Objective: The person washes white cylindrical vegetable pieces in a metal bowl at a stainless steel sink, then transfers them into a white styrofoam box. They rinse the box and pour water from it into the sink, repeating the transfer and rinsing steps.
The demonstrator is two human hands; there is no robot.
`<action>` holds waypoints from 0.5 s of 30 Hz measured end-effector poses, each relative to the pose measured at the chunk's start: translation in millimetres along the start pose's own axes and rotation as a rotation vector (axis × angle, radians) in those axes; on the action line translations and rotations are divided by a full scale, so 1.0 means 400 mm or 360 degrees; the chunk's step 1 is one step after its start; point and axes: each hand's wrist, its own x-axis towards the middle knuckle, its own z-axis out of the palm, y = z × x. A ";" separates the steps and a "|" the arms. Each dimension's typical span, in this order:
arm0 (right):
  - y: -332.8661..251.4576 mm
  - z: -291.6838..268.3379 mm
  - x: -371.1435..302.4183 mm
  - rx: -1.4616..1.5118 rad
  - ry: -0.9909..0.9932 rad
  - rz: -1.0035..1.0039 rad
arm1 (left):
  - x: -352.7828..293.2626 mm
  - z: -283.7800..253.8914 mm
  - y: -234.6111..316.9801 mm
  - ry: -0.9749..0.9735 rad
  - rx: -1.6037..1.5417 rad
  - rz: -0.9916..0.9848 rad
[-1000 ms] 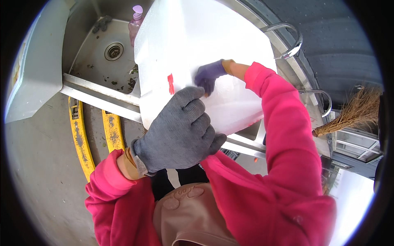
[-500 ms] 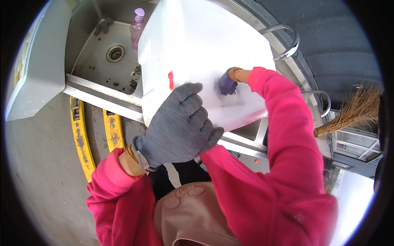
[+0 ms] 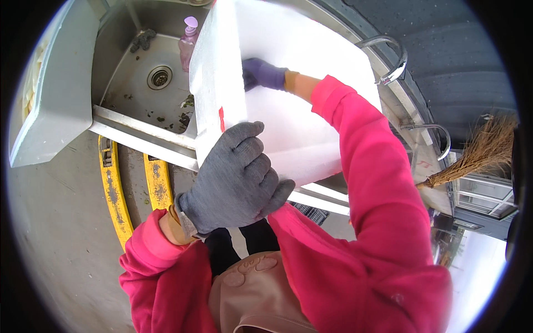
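Observation:
A big white foam box (image 3: pixel 300 127) rests tilted over the metal sink, its open side facing me. In a grey knit glove, my left hand (image 3: pixel 233 180) is closed over the box's near left rim, below a small red mark on the outer wall. My right hand (image 3: pixel 266 75), in a purple glove, reaches inside the box and presses against its left inner wall. Its fingers look bent together with a greyish dark patch at the tips. Whatever they may hold is hidden.
Left of the box lies a steel sink basin (image 3: pixel 125 100) with scattered debris, a drain (image 3: pixel 160 77) and a pink pump bottle (image 3: pixel 187 47). A white panel (image 3: pixel 61 94) stands far left. Yellow rails (image 3: pixel 114 183) lie below. Faucets (image 3: pixel 397 61) and a straw broom (image 3: pixel 472 152) are right.
My right hand has moved from the box's inner bottom area up and left to the inner left wall. The box has turned, showing more of its interior. My left hand still holds the rim.

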 end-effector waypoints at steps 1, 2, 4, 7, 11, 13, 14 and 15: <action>0.007 -0.010 0.004 0.0056 -0.0103 -0.0061 | -0.007 -0.002 -0.002 0.0014 0.0014 -0.0001; 0.013 -0.022 0.005 0.0075 -0.0079 -0.0069 | -0.012 -0.002 -0.004 0.0037 0.0027 -0.0004; 0.027 -0.049 -0.006 0.0123 0.0022 0.0001 | -0.023 -0.007 -0.005 0.0035 0.0043 -0.0003; 0.043 -0.097 -0.034 0.0237 0.0217 0.0223 | -0.031 -0.024 -0.006 0.0006 0.0089 0.0009; 0.087 -0.203 -0.095 -0.1134 0.0513 0.0417 | -0.008 -0.013 0.004 -0.0034 0.0124 0.0079; 0.124 -0.270 -0.154 -0.2417 0.0509 0.0493 | 0.003 -0.002 0.010 -0.0093 0.0210 0.0117; 0.146 -0.300 -0.197 -0.2722 0.0227 0.0615 | 0.004 0.001 0.010 -0.0096 0.0217 0.0106; 0.153 -0.326 -0.223 -0.2720 0.0029 0.0639 | 0.004 0.002 0.009 -0.0104 0.0228 0.0103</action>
